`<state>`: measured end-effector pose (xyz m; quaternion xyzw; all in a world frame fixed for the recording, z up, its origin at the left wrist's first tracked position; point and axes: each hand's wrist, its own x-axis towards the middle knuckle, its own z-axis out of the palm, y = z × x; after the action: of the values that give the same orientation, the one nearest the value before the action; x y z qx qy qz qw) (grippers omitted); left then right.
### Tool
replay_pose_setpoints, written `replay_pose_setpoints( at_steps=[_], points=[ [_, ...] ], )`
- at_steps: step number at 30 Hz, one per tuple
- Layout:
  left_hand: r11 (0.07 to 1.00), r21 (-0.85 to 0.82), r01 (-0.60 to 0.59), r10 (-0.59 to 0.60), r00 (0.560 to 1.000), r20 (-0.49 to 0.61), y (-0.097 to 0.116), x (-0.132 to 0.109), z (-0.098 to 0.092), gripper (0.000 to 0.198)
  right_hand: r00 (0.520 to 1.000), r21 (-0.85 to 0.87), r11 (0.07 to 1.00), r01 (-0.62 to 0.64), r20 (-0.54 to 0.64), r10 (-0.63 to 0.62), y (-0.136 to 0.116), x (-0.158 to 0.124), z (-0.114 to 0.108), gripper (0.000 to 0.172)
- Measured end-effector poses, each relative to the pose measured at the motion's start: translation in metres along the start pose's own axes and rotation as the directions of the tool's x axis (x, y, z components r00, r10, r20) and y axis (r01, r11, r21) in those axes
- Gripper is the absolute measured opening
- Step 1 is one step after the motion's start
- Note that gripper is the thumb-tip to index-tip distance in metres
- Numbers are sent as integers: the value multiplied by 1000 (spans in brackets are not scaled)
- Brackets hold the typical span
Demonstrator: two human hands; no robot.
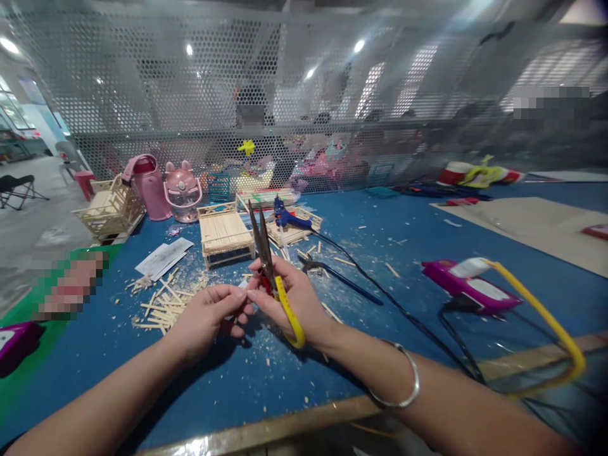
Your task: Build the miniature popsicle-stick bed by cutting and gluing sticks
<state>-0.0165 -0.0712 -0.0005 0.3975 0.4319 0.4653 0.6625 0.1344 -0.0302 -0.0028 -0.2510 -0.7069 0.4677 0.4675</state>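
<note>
My right hand (297,301) is closed round a pair of scissors (266,263) with yellow and red handles, its dark blades pointing up and away. My left hand (209,316) meets it from the left, with fingertips pinched at the scissor handles on something too small to make out. Both hands hover over a blue table (408,234) strewn with wood splinters. A pile of thin wooden sticks (159,304) lies just left of my left hand. A small stick-built bench (224,233) stands behind the hands.
A blue glue gun (287,218) rests on a stick frame, its black cord running right. A second pair of pliers (332,271) lies nearby. A pink bottle (149,187), pink fan (183,190) and stick basket (110,209) stand back left. A purple device (468,288) with a yellow cable sits right.
</note>
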Motion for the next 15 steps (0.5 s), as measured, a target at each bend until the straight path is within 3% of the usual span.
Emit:
replay_pose_setpoints(
  at_steps=[6, 11, 15],
  points=[
    [976, -15, -219, 216, 971, -101, 4, -2, 0, 25, 996, -264, 961, 83, 44, -74, -3, 5, -8, 42],
    [936, 17, -352, 352, 931, -95, 4, -2, -5, 26, 966, -393, 892, 224, 210, -150, -2, 5, -10, 51],
    [915, 92, -392, 399, 915, -64, 4, -3, -8, 22, 945, -439, 845, 305, 251, -211, 2, 3, -9, 58]
  ],
)
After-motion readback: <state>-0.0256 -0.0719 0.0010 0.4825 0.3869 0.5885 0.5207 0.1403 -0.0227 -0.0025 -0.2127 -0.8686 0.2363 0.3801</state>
